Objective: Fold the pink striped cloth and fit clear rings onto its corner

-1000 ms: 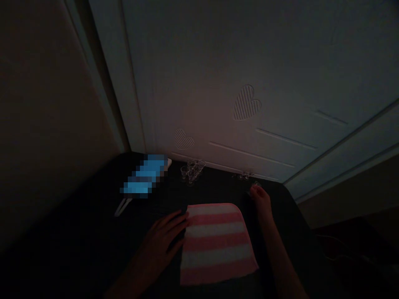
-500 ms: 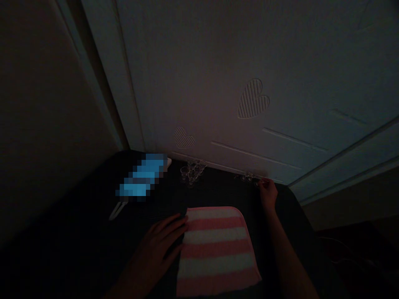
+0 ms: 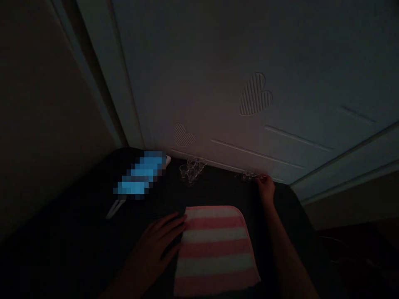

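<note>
A pink-and-white striped cloth [image 3: 216, 245] lies flat on the dark surface in front of me. My left hand [image 3: 160, 236] is open, its fingers spread and their tips touching the cloth's left edge. Far to the right, by the wall, the fingers of my right hand [image 3: 266, 189] are closed in a pinch beside a small group of clear pieces [image 3: 248, 176]. Between the fingertips there appears to be a small clear piece, too dim to name exactly. A cluster of small clear cup-shaped pieces [image 3: 191, 171] sits further left along the wall.
A device with a bright, blurred blue screen [image 3: 140, 174] and a white strap [image 3: 115, 209] lies at the left. Behind everything rises a pale panel [image 3: 212, 95] with raised hearts. The dark tabletop [image 3: 218, 189] ends at the right, where a thin cable [image 3: 336, 241] shows lower down.
My right hand has shifted slightly left and up, closer to the clear pieces, which now look more bunched. My left hand remains at the cloth's edge. The view has moved a little.
</note>
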{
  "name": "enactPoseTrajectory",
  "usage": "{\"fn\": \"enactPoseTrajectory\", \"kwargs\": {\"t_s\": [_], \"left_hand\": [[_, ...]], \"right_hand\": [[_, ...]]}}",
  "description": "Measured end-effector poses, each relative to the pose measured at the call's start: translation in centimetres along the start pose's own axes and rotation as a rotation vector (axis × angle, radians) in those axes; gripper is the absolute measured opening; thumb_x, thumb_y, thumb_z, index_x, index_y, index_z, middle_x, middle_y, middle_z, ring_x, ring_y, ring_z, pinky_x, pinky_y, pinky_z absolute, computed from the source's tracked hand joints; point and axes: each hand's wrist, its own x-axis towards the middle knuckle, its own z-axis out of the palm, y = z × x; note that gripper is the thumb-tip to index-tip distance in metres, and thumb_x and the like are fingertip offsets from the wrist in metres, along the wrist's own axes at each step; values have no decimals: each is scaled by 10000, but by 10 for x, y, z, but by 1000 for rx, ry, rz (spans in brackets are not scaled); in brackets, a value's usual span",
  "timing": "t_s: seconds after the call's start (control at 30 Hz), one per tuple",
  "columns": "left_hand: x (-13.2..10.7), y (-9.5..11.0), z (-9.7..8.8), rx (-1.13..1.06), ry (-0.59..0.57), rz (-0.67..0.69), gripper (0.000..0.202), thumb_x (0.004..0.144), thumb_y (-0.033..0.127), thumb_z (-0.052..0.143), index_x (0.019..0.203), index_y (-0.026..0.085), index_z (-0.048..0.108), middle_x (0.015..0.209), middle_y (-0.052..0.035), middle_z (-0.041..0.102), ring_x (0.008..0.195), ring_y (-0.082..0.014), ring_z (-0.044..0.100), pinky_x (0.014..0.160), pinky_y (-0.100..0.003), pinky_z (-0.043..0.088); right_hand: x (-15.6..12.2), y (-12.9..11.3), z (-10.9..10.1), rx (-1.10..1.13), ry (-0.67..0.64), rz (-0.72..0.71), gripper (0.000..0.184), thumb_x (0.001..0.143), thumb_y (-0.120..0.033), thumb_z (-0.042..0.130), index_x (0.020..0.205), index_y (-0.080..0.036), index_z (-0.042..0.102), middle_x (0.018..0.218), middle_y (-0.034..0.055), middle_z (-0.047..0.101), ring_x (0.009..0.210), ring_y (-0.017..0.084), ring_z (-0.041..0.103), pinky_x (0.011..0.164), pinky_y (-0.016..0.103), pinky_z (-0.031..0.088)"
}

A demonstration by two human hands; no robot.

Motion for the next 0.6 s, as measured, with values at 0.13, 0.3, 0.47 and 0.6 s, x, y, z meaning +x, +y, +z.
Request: {"fn": "enactPoseTrajectory", "kwargs": {"t_s": [0.13, 0.3, 0.47, 0.6], "left_hand": [[1, 0, 0, 16, -16, -3, 407, 846, 354, 468, 1252, 343, 444, 1317, 17, 474, 1208, -218, 422, 953, -420, 397], [3, 4, -3, -1, -1, 5, 396, 843, 327, 475, 1239, 322, 468, 1298, -7, 496, 1200, -224, 429, 953, -418, 395], [3, 7, -4, -1, -1, -9, 379, 849, 315, 468, 1228, 315, 480, 1295, -2, 498, 1205, -221, 422, 966, -430, 391], [2, 7, -3, 4, 33, -13, 341, 851, 267, 460, 1185, 284, 527, 1258, -11, 531, 1186, -213, 441, 967, -425, 407]], "right_hand": [[-1, -2, -3, 35, -25, 6, 374, 613, -367, 604, 911, -147, 545, 832, 82, 643, 733, 202, 604, 686, 314, 443], [-27, -6, -27, 75, -45, -42, 437, 653, -373, 595, 1016, -146, 506, 962, 100, 615, 791, 191, 597, 727, 325, 454], [-75, -20, -64, 62, -186, -120, 297, 731, -371, 555, 955, -176, 559, 911, 76, 625, 814, 198, 593, 732, 331, 454], [-104, -57, -57, 93, -418, -195, 229, 797, -349, 502, 947, -195, 580, 872, 45, 632, 787, 180, 600, 693, 300, 454]]}}
